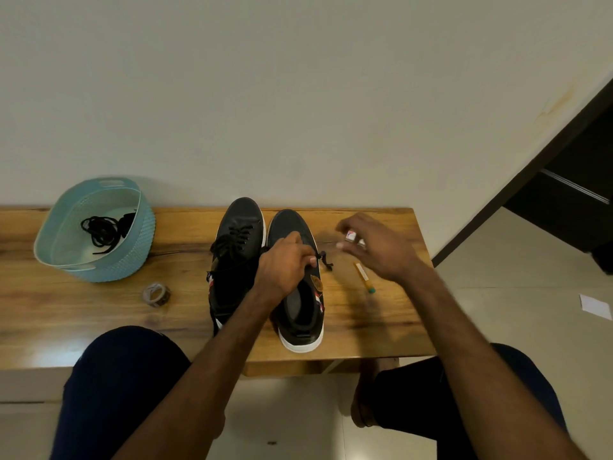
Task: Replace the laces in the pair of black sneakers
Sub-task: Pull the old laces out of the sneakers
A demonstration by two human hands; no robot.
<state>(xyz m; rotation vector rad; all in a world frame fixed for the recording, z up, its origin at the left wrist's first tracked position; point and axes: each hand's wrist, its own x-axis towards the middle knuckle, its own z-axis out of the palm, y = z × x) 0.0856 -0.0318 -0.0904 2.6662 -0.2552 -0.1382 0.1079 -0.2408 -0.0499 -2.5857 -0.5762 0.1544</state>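
Left hand (285, 263): forearm stretched forward from the lap and across the bench edge; knuckles up, fingers curled, thumb and forefinger pinching the lace end (324, 260) over the eyelet area of the right-side shoe.
Right hand (374, 247): raised just above the bench, right of the shoes, palm down and blurred; fingertips closed round a small box (351, 234), white with a red patch.
Bench (66, 310): long slab of glossy, honey-coloured wood with dark grain streaks, set against a plain pale wall.
Basket (109, 267): pale teal plastic, oval, woven-pattern wall with slot handles; stands at the bench's far left, tilted toward the viewer.
Laced sneaker (238, 254): black matte upper, white rubber sole, toe toward the wall; black lacing crosses its tongue; touching its partner along the inner side.
Second sneaker (298, 310): same make, on the right, grey lining showing in the open collar; its midsection is covered by the pinching hand, so the extent of lacing cannot be told. A short, thin black cord tip trails from it onto the wood.
Spare laces (102, 230): loose black coil lying on the basket floor.
Tape roll (156, 293): small, translucent, lying at a tilt, between basket and shoes, nearer the front edge.
Tube (363, 277): slim, yellow, teal-capped, lying flat right of the shoes, below the raised hand.
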